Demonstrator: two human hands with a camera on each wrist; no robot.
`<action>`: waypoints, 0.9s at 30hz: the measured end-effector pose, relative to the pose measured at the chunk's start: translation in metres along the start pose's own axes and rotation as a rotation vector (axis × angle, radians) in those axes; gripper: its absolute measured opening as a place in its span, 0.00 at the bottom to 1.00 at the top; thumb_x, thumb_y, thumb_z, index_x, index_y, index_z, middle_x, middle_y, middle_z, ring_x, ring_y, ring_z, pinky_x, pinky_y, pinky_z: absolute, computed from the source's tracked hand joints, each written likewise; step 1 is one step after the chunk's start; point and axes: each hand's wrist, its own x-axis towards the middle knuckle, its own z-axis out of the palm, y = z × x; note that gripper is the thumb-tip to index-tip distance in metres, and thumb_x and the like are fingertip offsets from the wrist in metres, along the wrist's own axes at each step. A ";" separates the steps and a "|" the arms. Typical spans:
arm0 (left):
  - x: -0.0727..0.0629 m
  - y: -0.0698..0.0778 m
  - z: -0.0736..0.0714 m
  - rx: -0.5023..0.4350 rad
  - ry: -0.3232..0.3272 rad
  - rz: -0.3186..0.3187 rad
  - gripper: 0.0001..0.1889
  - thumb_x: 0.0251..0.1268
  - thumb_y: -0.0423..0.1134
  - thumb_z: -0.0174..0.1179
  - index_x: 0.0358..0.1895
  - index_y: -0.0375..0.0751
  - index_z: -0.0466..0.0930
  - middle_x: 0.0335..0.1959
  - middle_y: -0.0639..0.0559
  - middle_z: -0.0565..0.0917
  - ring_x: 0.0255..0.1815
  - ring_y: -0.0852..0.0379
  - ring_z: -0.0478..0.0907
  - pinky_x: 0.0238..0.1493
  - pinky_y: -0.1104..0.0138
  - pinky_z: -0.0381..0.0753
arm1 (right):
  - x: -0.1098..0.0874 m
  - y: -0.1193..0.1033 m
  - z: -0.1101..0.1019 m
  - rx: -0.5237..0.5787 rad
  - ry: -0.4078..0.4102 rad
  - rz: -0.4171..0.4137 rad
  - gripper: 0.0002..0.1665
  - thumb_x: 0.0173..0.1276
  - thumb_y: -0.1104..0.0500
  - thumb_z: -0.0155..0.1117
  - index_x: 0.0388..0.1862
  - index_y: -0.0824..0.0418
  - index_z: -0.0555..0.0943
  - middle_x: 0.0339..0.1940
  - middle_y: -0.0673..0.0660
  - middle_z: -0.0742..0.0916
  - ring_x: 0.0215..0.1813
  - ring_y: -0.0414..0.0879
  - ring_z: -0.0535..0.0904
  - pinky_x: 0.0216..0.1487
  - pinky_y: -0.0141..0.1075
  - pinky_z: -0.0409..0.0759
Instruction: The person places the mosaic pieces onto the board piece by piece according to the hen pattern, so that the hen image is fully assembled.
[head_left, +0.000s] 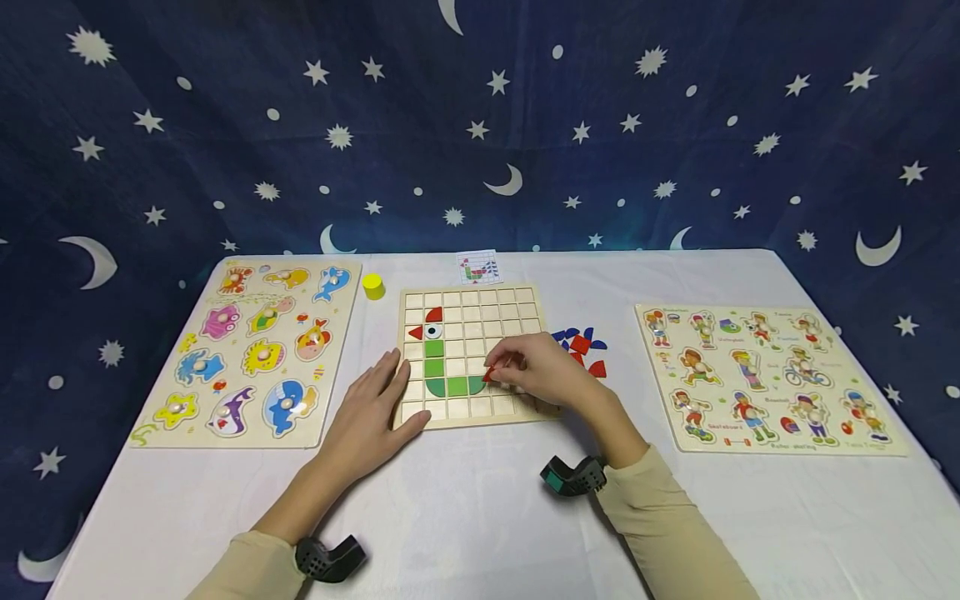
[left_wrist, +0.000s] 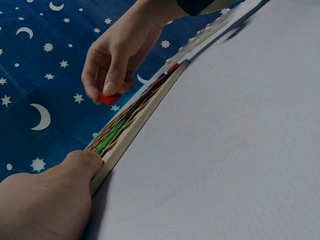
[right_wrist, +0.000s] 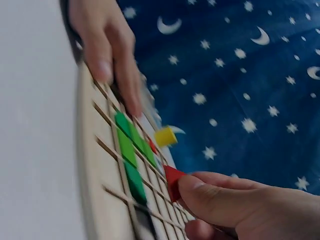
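Note:
A wooden grid board [head_left: 510, 408] lies on the table, holding a bird-like figure of flat pieces. Its pieces include a white eye tile [head_left: 433, 332], a red quarter-round [head_left: 434, 315], a red triangle [head_left: 416, 332], green squares [head_left: 434, 367] and rounded green corners [head_left: 476, 384]. My left hand [head_left: 371, 412] rests on the board's left edge, fingers straight and thumb over the front corner. Over the right part of the board, my right hand [head_left: 546, 367] pinches a red pointed piece [right_wrist: 173, 182] between thumb and fingers, just beside the rightmost green corner.
Loose red and blue pieces [head_left: 580, 343] lie right of the board. Behind it is a picture card [head_left: 478, 267], with a yellow cylinder [head_left: 373, 287] at the back left. A sea-animal puzzle [head_left: 243, 325] lies left, a sports-figure puzzle [head_left: 765, 375] right. A starry curtain [head_left: 420, 125] hangs behind.

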 end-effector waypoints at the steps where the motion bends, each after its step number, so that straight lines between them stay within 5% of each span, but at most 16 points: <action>1: 0.000 0.000 0.000 -0.001 -0.001 -0.001 0.41 0.61 0.61 0.55 0.71 0.38 0.60 0.75 0.43 0.56 0.76 0.47 0.53 0.73 0.52 0.55 | 0.001 -0.002 0.004 -0.006 0.005 -0.002 0.05 0.61 0.57 0.69 0.37 0.50 0.84 0.26 0.44 0.82 0.30 0.39 0.74 0.32 0.30 0.75; 15: 0.001 0.000 0.001 0.003 0.011 0.013 0.41 0.61 0.60 0.56 0.71 0.37 0.61 0.75 0.42 0.57 0.75 0.46 0.54 0.73 0.51 0.56 | 0.005 -0.021 0.042 -0.064 0.020 -0.061 0.04 0.58 0.55 0.71 0.30 0.48 0.82 0.21 0.39 0.82 0.25 0.31 0.75 0.30 0.27 0.74; 27: 0.001 -0.001 0.001 0.005 0.011 0.013 0.41 0.61 0.61 0.55 0.71 0.37 0.61 0.75 0.43 0.56 0.76 0.47 0.54 0.73 0.52 0.56 | 0.005 -0.025 0.044 -0.115 -0.028 -0.052 0.03 0.58 0.53 0.71 0.28 0.48 0.83 0.20 0.37 0.82 0.25 0.31 0.74 0.29 0.26 0.73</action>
